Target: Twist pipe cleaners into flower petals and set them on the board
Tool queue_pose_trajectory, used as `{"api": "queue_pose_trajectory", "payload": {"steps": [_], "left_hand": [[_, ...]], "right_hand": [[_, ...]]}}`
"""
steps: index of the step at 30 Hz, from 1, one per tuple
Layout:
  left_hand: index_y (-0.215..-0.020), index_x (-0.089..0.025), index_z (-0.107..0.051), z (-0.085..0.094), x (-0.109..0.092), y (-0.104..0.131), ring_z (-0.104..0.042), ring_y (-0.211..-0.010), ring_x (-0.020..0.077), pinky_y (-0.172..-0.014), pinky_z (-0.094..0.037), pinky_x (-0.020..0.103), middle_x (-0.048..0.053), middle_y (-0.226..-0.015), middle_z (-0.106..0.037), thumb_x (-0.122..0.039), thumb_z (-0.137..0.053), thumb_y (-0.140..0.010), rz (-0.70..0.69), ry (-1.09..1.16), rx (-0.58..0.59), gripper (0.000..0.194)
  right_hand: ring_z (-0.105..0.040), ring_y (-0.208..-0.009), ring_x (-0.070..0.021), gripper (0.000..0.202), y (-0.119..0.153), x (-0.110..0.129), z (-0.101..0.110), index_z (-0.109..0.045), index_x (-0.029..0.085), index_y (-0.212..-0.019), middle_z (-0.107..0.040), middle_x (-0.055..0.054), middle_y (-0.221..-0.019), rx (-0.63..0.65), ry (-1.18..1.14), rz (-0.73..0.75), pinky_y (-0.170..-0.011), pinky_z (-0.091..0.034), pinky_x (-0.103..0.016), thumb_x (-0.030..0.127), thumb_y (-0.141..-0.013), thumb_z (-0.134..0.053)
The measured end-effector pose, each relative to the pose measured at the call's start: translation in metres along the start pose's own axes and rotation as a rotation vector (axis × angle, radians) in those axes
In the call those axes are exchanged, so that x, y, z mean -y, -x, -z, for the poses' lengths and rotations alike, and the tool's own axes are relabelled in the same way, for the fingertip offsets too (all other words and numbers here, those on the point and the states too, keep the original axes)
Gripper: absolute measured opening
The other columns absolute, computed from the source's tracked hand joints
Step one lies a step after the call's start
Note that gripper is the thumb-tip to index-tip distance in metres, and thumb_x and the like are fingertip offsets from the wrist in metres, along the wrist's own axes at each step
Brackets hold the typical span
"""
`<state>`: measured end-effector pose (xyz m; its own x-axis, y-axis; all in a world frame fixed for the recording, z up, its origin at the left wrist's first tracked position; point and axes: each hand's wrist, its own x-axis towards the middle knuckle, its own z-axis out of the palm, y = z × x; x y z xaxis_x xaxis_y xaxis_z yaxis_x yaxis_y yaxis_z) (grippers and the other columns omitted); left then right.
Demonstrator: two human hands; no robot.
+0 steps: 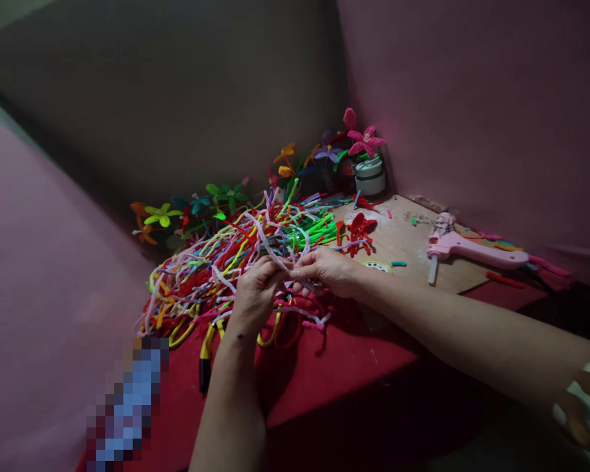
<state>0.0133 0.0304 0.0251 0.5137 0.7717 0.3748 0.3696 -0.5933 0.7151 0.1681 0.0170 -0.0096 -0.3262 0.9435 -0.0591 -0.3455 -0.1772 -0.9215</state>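
My left hand [260, 288] and my right hand [330, 271] meet above the front of a heap of pipe cleaners. Both are closed, with thumbs and fingers pinching a pale lilac pipe cleaner [269, 244]. One length of it rises up and to the left from between the fingers. The exact bend at the fingertips is partly covered. Behind and to the left of my hands spreads the heap of many-coloured pipe cleaners [201, 262], with a green bundle [319, 231] at its right. Yellow-and-black handled pliers [206, 357] lie beside my left wrist.
A pink glue gun [476, 249] lies on a brown board [398, 223] at right, near red pipe-cleaner pieces [361, 228]. Finished pipe-cleaner flowers [163, 214] stand along the back wall. A lidded grey-white container [370, 177] sits in the corner. Red cloth [344, 367] covers the table.
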Motion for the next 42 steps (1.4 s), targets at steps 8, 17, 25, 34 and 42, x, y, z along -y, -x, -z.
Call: {"api": "queue_pose_trajectory", "payload": {"steps": [8, 17, 25, 34, 42], "left_hand": [[-0.079, -0.020, -0.069, 0.001, 0.004, 0.001, -0.054, -0.072, 0.0150, -0.069, -0.043, 0.024, 0.004, -0.083, -0.061, -0.023, -0.058, -0.073, -0.013, 0.029, -0.046, 0.014], [-0.079, -0.020, -0.066, 0.003, 0.006, 0.003, -0.053, -0.063, 0.0131, -0.058, -0.043, 0.023, 0.004, -0.084, -0.060, -0.023, -0.054, -0.075, -0.071, -0.024, -0.007, 0.013], [-0.074, -0.020, -0.060, -0.009, -0.001, 0.007, -0.053, -0.067, 0.0158, -0.056, -0.035, 0.024, 0.006, -0.077, -0.060, -0.014, -0.043, -0.077, -0.181, -0.729, 0.008, 0.019], [-0.049, -0.014, -0.055, 0.012, -0.007, 0.005, -0.035, -0.030, 0.0074, -0.033, -0.022, 0.020, 0.001, -0.038, -0.044, -0.033, -0.059, -0.064, 0.577, 0.413, 0.234, 0.025], [-0.056, -0.012, -0.056, 0.004, -0.007, 0.005, -0.031, -0.026, 0.0026, -0.028, -0.019, 0.015, -0.002, -0.039, -0.045, -0.032, -0.062, -0.066, 0.516, 0.779, 0.205, 0.024]], "right_hand": [[-0.055, -0.041, -0.0105, 0.003, 0.000, 0.004, 0.002, -0.061, 0.007, -0.063, -0.063, -0.006, -0.052, 0.020, 0.003, -0.057, -0.034, -0.037, -0.016, 0.008, -0.065, -0.059], [-0.052, -0.039, -0.0089, 0.003, 0.001, 0.005, 0.000, -0.062, 0.009, -0.059, -0.063, -0.004, -0.050, -0.024, 0.050, -0.027, -0.033, -0.033, -0.015, 0.009, -0.058, -0.059], [-0.049, -0.043, -0.0106, 0.011, -0.002, -0.001, -0.002, -0.059, 0.013, -0.050, -0.058, -0.001, -0.046, -0.183, 0.449, 0.138, -0.044, -0.036, -0.022, 0.013, -0.061, -0.057], [-0.055, -0.068, -0.0186, 0.016, 0.025, -0.001, -0.020, -0.064, 0.013, -0.074, -0.065, -0.011, -0.073, -0.231, 1.397, 0.833, -0.062, -0.037, -0.029, 0.015, -0.074, -0.048], [-0.055, -0.064, -0.0128, 0.016, 0.022, 0.000, -0.017, -0.061, 0.015, -0.071, -0.063, -0.005, -0.068, -0.343, 1.079, 1.027, -0.065, -0.040, -0.024, 0.012, -0.078, -0.047]]}}
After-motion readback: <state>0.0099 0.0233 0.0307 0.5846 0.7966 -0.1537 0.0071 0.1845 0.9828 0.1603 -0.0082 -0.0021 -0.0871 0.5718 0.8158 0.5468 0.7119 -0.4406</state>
